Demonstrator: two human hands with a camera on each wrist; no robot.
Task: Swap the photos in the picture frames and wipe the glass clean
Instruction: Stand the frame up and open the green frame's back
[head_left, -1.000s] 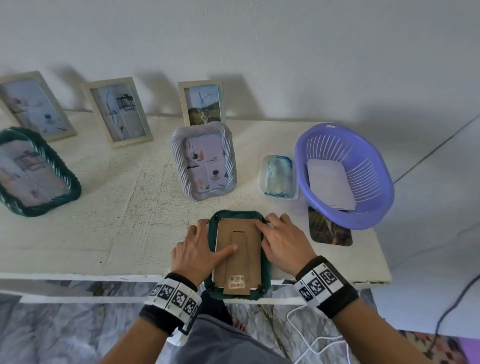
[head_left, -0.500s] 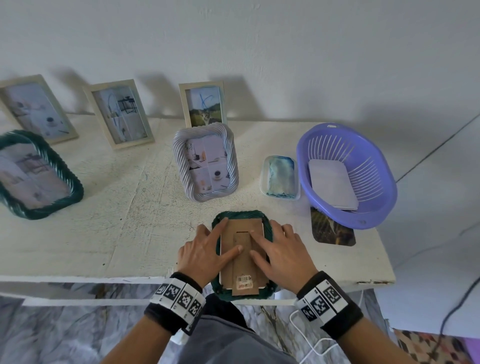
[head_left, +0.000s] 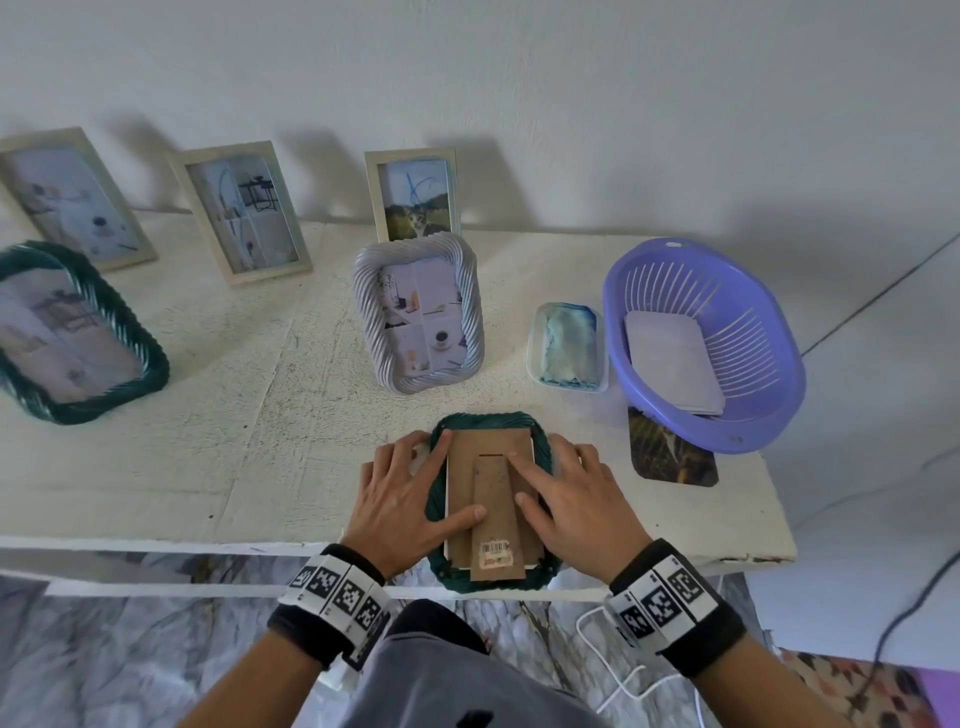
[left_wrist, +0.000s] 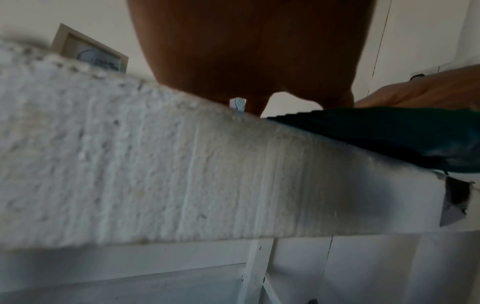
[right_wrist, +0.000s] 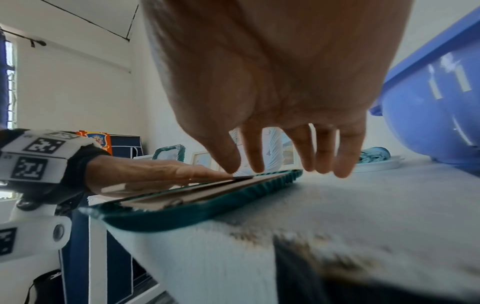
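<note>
A dark green rope-edged frame lies face down at the table's front edge, its near end hanging over. Its brown cardboard back with a stand strip and barcode sticker faces up. My left hand lies flat on the frame's left side, thumb pressing the cardboard. My right hand rests on the right side, index finger and thumb straight on the cardboard. In the right wrist view the straight fingers touch the frame. A loose photo lies under the basket's edge.
A grey rope frame stands just behind. A second green frame leans at the left, three beige frames stand by the wall. A clear tray with a blue cloth and a purple basket holding white cards sit at the right.
The face-down frame has slid a little farther onto the table. Both hands moved inward over the cardboard back, the right index finger now stretched up its middle.
</note>
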